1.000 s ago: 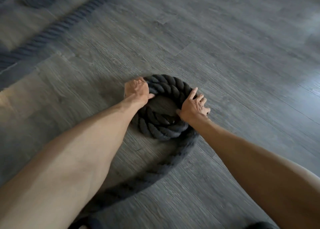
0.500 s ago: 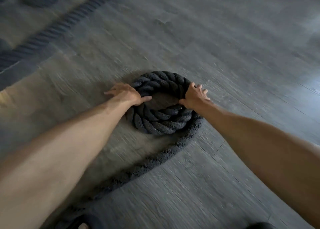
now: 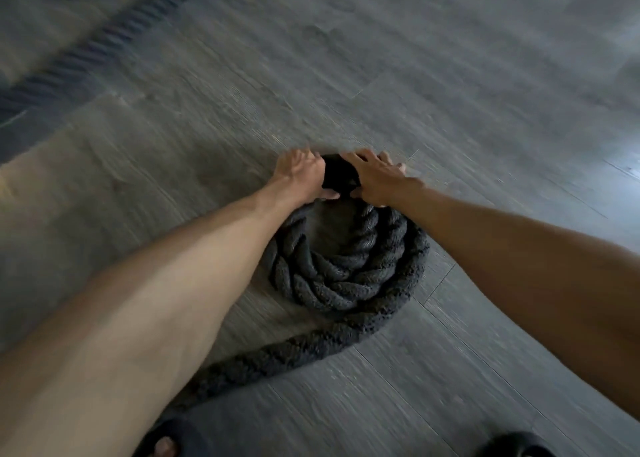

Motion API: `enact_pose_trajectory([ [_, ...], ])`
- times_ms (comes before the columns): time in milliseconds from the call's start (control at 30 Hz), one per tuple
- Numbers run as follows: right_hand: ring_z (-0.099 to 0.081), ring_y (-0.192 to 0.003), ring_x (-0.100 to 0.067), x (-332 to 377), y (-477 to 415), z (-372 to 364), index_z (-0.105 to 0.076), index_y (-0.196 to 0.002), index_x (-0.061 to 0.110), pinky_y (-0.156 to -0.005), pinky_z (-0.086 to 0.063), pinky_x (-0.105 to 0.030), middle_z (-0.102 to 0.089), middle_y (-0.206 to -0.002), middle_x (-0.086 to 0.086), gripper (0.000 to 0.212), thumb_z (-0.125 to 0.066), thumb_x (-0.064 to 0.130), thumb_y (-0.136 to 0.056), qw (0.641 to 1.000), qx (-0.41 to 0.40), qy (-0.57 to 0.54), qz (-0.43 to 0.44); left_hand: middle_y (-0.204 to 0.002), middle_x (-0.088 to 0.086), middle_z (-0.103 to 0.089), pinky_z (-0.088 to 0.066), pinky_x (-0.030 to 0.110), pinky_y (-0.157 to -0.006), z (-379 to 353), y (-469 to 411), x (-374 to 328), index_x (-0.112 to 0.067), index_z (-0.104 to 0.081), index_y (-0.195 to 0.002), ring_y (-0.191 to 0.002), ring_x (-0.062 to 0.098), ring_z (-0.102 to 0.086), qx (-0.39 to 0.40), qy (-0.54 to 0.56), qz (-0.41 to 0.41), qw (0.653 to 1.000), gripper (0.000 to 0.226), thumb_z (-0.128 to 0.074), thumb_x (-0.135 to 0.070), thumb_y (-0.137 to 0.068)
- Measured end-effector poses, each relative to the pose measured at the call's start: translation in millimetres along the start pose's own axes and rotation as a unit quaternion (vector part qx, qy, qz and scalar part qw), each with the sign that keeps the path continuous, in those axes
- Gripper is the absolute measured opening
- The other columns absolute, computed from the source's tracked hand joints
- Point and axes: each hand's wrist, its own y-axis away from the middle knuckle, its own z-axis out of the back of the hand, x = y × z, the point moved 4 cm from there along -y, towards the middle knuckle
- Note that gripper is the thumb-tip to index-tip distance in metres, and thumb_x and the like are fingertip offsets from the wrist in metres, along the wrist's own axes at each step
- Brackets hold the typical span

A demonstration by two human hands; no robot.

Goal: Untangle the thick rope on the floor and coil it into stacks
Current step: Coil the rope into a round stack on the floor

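Floor (image 3: 450, 93) beyond both hands: bare planks, open. Left hand (image 3: 301, 176) and right hand (image 3: 377, 179) grip the far rim of the coil (image 3: 346, 276), with a narrow gap between them. Nearer than the hands, the coil blocks the middle. Its tail (image 3: 277, 359) runs under the left forearm. Floor outside each forearm is open. Far rope (image 3: 79, 62) lies well apart, beyond the left hand. Left sandal (image 3: 173, 432) and right sandal (image 3: 516, 446) sit nearest the body.

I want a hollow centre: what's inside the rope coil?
Bare grey plank floor shows inside the rope coil. The left hand and right hand grip its far rim, hiding the rope and the centre's far edge there.
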Motion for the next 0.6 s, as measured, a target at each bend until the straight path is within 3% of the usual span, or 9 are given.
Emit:
enact_pose_trajectory([
  [67,-0.018,-0.147,-0.04,6.2,7.6,-4.9,-0.009,-0.158,0.024,-0.109,-0.022,-0.072,-0.016,-0.162,-0.013,0.086,-0.057,0.055,-0.094,0.997,-0.035,-0.031,-0.062,-0.126,0.019,-0.058,-0.045,0.038,-0.091,1.0,1.2,2.1,0.003,-0.05,-0.13,-0.116,0.033,-0.057,-0.016,0.001,-0.001,1.0,0.092,-0.063,-0.071,-0.076],
  [133,-0.007,-0.15,-0.044,11.9,17.2,-11.1,0.003,-0.158,0.018,-0.11,-0.018,-0.073,-0.006,-0.164,-0.022,0.106,-0.056,0.069,-0.087,0.99,-0.034,-0.045,-0.131,-0.127,0.019,-0.058,-0.045,0.038,-0.092,-5.6,5.3,14.8,0.004,-0.046,-0.133,-0.117,0.033,-0.056,-0.011,0.027,0.019,0.999,0.094,-0.062,-0.07,-0.078],
  [200,0.001,-0.15,-0.048,14.0,25.6,-18.4,0.015,-0.157,0.015,-0.109,-0.017,-0.077,0.006,-0.164,-0.025,0.123,-0.062,0.072,-0.08,0.983,-0.011,-0.054,-0.176,-0.132,0.021,-0.055,-0.043,0.041,-0.098,-15.9,12.1,37.9,0.003,-0.039,-0.137,-0.122,0.035,-0.052,-0.002,0.067,0.07,0.995,0.097,-0.06,-0.071,-0.078],
  [300,-0.001,-0.149,-0.051,17.0,31.7,-22.2,0.021,-0.156,0.013,-0.107,-0.022,-0.077,0.008,-0.163,-0.028,0.136,-0.069,0.073,-0.073,0.972,0.016,-0.09,-0.218,-0.137,0.024,-0.05,-0.04,0.043,-0.1,-28.7,27.6,74.8,-0.002,-0.026,-0.145,-0.128,0.039,-0.048,0.001,0.118,0.165,0.979,0.1,-0.057,-0.071,-0.08],
  [433,-0.01,-0.148,-0.049,23.5,26.3,-14.2,0.017,-0.156,0.008,-0.107,-0.031,-0.07,0.0,-0.162,-0.032,0.138,-0.074,0.069,-0.073,0.968,0.026,-0.097,-0.23,-0.14,0.02,-0.048,-0.04,0.041,-0.096,-40.2,45.2,93.3,-0.006,-0.018,-0.147,-0.13,0.036,-0.045,0.041,0.179,0.259,0.948,0.096,-0.055,-0.068,-0.084],
  [600,-0.011,-0.146,-0.051,24.1,13.3,-7.1,0.013,-0.157,0.007,-0.108,-0.029,-0.069,-0.003,-0.161,-0.031,0.131,-0.076,0.06,-0.077,0.972,0.044,-0.072,-0.222,-0.139,0.018,-0.049,-0.044,0.04,-0.09,-49.4,49.8,89.4,-0.002,-0.015,-0.147,-0.125,0.035,-0.05,0.067,0.226,0.303,0.923,0.104,-0.053,-0.073,-0.081],
])
